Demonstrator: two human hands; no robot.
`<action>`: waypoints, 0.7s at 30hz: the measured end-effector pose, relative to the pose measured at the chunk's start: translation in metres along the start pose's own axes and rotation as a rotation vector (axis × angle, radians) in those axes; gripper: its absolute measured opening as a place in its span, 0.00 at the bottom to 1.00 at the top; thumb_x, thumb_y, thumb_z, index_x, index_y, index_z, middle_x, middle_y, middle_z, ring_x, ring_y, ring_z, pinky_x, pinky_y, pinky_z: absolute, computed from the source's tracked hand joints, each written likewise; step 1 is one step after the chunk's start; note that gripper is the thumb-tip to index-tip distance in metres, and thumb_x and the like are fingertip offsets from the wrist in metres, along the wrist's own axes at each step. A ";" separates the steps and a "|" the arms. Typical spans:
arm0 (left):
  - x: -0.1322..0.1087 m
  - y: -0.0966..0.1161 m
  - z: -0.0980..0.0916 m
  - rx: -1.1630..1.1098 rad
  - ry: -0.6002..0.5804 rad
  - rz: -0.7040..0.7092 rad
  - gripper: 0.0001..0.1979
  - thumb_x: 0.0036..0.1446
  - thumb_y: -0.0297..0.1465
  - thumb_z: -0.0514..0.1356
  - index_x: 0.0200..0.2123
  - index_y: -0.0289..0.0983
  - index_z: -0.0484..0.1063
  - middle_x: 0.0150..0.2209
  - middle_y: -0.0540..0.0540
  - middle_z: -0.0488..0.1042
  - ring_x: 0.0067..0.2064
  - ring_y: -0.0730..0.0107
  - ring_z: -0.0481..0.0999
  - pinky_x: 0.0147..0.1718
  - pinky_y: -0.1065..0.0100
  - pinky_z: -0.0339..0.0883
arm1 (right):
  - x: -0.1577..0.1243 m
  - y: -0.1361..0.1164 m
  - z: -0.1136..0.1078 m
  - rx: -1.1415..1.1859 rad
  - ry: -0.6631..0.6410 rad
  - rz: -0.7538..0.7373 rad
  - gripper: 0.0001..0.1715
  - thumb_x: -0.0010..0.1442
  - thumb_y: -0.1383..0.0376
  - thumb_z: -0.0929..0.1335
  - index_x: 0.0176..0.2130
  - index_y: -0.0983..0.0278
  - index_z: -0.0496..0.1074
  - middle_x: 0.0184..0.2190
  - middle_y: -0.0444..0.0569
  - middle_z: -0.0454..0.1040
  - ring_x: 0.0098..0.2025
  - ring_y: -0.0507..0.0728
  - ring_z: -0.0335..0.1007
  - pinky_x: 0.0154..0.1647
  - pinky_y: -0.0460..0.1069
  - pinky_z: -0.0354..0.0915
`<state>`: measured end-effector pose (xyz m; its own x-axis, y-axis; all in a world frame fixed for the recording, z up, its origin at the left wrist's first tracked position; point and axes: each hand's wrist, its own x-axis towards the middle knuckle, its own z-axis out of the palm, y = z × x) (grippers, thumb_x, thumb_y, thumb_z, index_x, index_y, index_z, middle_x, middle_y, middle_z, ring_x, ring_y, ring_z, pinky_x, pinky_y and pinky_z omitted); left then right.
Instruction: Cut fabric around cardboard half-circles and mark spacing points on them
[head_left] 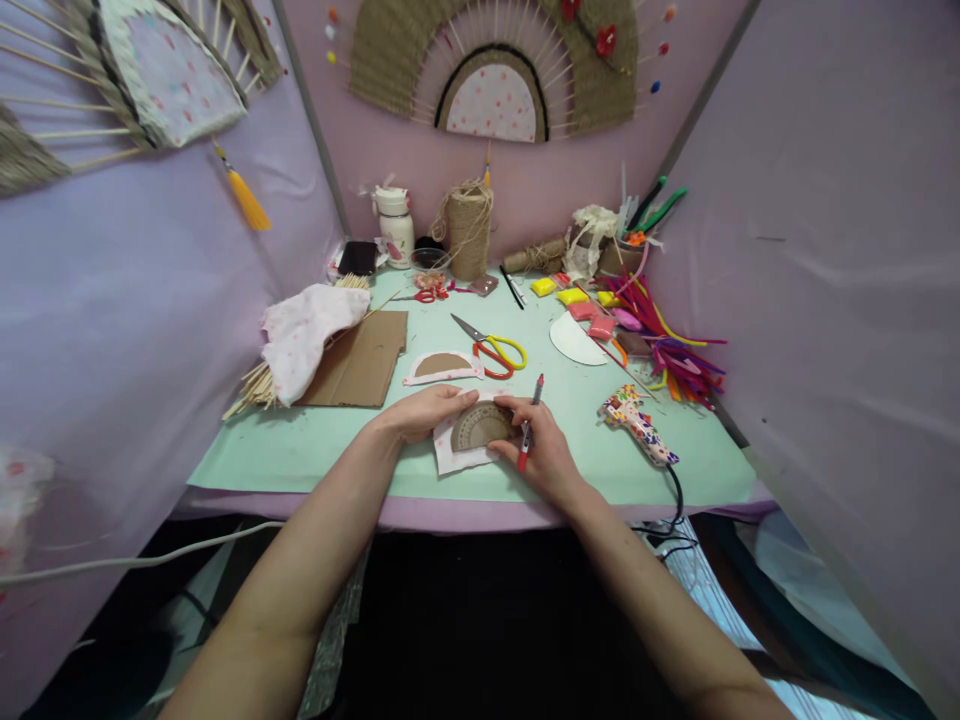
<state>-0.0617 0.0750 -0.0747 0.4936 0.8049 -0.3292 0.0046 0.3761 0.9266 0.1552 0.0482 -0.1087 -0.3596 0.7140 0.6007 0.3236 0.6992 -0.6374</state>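
Observation:
At the near middle of the table lies a piece of white fabric with pink spots [448,462]. On it rests a half-round protractor [480,430], looking brownish. My left hand [426,412] grips the fabric's upper left edge, thumb on top, its other fingers mostly hidden. A red marker [525,445] stands tilted between the fingers of my right hand [551,455], while that hand's thumb and fingertips touch the protractor's right side. Just behind sits a half-round cardboard piece edged with fabric [444,366]. Beside it are scissors with yellow and orange handles [495,345].
A patterned glue gun [634,425] lies at right, its cord over the edge. Cardboard [356,365], sticks and bunched fabric [307,330] are at left. Behind stand a twine spool [470,230] and a white bottle [394,228]. Colourful pipe cleaners [679,365] and a white half-disc [574,342] lie right.

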 end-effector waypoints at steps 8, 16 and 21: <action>-0.006 0.009 0.004 0.072 -0.035 -0.004 0.26 0.47 0.45 0.70 0.43 0.32 0.76 0.38 0.43 0.79 0.36 0.66 0.76 0.35 0.68 0.68 | 0.000 0.001 0.000 -0.025 -0.005 -0.012 0.19 0.57 0.62 0.74 0.39 0.56 0.59 0.53 0.54 0.74 0.54 0.65 0.70 0.50 0.63 0.67; -0.009 0.013 0.006 0.284 0.020 -0.004 0.17 0.43 0.36 0.69 0.36 0.34 0.74 0.29 0.52 0.75 0.29 0.71 0.72 0.28 0.72 0.63 | 0.000 0.001 0.000 -0.052 -0.021 -0.036 0.20 0.56 0.64 0.74 0.39 0.56 0.58 0.54 0.53 0.73 0.53 0.64 0.69 0.50 0.63 0.68; -0.010 0.015 0.006 0.352 0.022 0.008 0.15 0.45 0.36 0.67 0.35 0.34 0.74 0.26 0.53 0.73 0.27 0.73 0.69 0.25 0.74 0.58 | 0.000 0.001 0.000 -0.052 -0.022 -0.032 0.20 0.56 0.64 0.74 0.38 0.56 0.58 0.53 0.53 0.74 0.53 0.64 0.69 0.49 0.63 0.68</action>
<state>-0.0609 0.0699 -0.0564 0.4757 0.8184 -0.3223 0.3022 0.1920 0.9337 0.1557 0.0487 -0.1097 -0.3897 0.6909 0.6090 0.3564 0.7228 -0.5920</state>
